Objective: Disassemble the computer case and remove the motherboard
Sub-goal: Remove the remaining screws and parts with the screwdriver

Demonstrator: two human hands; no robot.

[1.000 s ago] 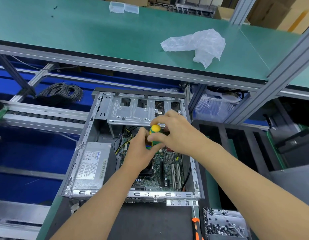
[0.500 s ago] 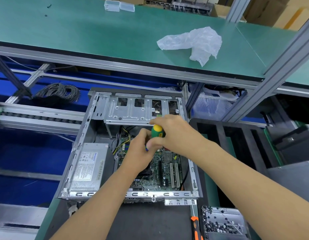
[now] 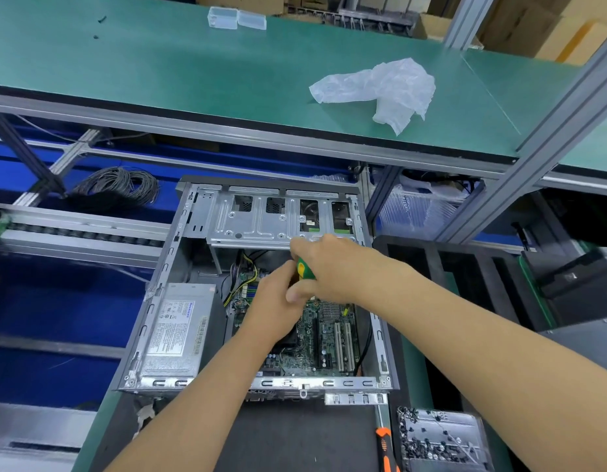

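Right hand has closed lower over the green-yellow screwdriver handle, gripping it. Left hand beside it, grasp unclear, above motherboard in open computer case.

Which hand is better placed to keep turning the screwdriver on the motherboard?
Right. The right hand wraps the top of the screwdriver handle; the left hand sits lower beside it, apparently steadying it.

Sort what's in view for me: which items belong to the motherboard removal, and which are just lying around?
In the job:
computer case
motherboard
green-and-yellow screwdriver, held by right hand
left hand beside it
screw tray

Lying about:
crumpled plastic bag
clear plastic boxes
cable coil
orange-handled tool
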